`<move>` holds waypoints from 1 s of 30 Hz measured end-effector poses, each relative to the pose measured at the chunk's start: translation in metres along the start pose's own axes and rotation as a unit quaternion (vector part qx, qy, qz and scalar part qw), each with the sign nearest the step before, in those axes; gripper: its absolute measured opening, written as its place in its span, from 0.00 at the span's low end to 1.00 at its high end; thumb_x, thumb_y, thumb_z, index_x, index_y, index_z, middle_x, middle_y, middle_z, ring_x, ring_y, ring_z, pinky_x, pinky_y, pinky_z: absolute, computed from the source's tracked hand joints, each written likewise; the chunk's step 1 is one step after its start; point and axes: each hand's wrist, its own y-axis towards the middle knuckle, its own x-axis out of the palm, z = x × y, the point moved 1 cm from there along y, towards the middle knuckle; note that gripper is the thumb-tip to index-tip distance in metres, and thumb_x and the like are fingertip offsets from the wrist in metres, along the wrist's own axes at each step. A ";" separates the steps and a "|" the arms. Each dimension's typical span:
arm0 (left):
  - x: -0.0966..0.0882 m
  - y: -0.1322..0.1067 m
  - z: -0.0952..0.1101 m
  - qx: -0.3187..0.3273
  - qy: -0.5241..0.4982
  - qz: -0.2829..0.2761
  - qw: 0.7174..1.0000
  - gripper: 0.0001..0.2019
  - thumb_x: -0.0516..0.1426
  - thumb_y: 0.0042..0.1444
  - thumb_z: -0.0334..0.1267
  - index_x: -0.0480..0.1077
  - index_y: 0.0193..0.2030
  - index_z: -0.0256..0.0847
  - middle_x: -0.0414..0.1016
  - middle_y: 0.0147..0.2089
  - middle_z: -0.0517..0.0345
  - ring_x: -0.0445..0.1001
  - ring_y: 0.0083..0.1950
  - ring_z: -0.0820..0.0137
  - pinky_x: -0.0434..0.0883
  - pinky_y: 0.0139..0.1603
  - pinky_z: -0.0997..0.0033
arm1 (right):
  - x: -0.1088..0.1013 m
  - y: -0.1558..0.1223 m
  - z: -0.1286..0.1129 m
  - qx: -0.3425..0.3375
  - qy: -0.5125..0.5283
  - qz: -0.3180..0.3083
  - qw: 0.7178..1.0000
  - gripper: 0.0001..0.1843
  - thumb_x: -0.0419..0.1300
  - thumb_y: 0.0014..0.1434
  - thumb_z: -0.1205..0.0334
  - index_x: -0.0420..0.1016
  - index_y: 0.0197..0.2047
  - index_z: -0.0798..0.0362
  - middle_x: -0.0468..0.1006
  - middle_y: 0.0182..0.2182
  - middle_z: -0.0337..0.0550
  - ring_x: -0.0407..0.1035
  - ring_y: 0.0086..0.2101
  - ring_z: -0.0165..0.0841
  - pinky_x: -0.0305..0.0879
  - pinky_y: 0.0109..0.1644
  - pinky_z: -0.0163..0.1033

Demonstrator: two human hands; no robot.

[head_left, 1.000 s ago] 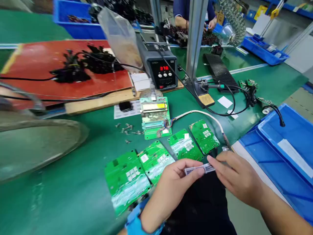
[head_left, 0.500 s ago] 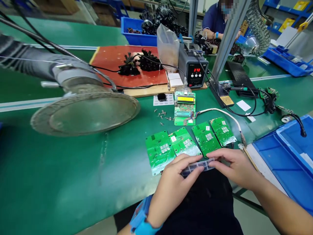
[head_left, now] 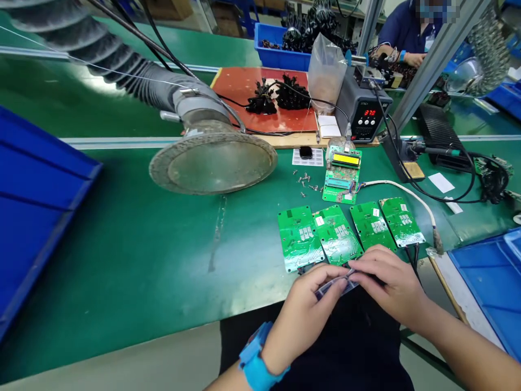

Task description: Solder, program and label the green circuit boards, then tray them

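My left hand [head_left: 309, 307] and my right hand [head_left: 388, 285] both pinch a small strip of printed labels [head_left: 336, 285] at the table's near edge, above my lap. My left wrist wears a blue band [head_left: 256, 361]. Just beyond my fingers lies a row of several green circuit boards [head_left: 350, 231] on the green mat. Farther back a green board with a yellow display [head_left: 342, 174] lies flat, with a white cable [head_left: 407, 193] running from it to the right. Small screws [head_left: 304, 182] are scattered to its left.
A fume hood on a ribbed hose [head_left: 211, 160] hangs low at centre left. A soldering station [head_left: 364, 117] showing 370, a red mat [head_left: 244, 89] with black parts and a plastic bag [head_left: 325, 70] stand behind. Blue bins sit at left [head_left: 36, 206] and right [head_left: 492, 282]. Another person [head_left: 411, 35] works at the back.
The view has swung left, so the hood and a blue bin at the left now show. My hands still hold the label strip, with my right fingers drawn closer over it.
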 end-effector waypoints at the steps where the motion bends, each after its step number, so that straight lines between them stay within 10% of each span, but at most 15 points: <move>1: -0.001 -0.001 -0.001 0.009 0.005 0.007 1.000 0.08 0.55 0.57 0.38 0.74 0.40 0.44 0.76 0.39 0.58 0.73 0.40 0.70 0.70 0.43 0.72 | 0.001 0.002 -0.001 0.011 0.012 0.004 1.000 0.12 0.59 0.58 0.68 0.72 0.46 0.50 0.77 0.32 0.42 0.71 0.34 0.31 0.71 0.37 0.40; 13: -0.004 -0.003 -0.006 -0.053 -0.148 0.033 0.987 0.08 0.58 0.53 0.40 0.74 0.36 0.40 0.78 0.34 0.57 0.75 0.35 0.70 0.73 0.37 0.74 | 0.008 0.013 -0.009 -0.002 -0.010 0.024 1.000 0.07 0.61 0.56 0.68 0.74 0.40 0.50 0.76 0.32 0.42 0.71 0.35 0.31 0.70 0.37 0.38; 21: -0.013 -0.010 -0.011 0.049 -0.009 0.047 0.998 0.08 0.55 0.57 0.38 0.75 0.39 0.43 0.77 0.37 0.56 0.74 0.39 0.69 0.72 0.41 0.71 | 0.011 0.019 -0.014 0.070 0.029 -0.038 0.996 0.02 0.59 0.58 0.63 0.73 0.35 0.51 0.75 0.29 0.41 0.70 0.32 0.31 0.69 0.35 0.38; 30: -0.021 -0.010 -0.011 0.059 -0.002 0.070 0.996 0.08 0.55 0.58 0.37 0.76 0.39 0.44 0.78 0.37 0.57 0.75 0.40 0.69 0.72 0.43 0.72 | 0.018 0.028 -0.013 0.003 0.002 -0.066 0.998 0.01 0.59 0.58 0.66 0.72 0.34 0.52 0.76 0.28 0.40 0.69 0.31 0.30 0.67 0.36 0.37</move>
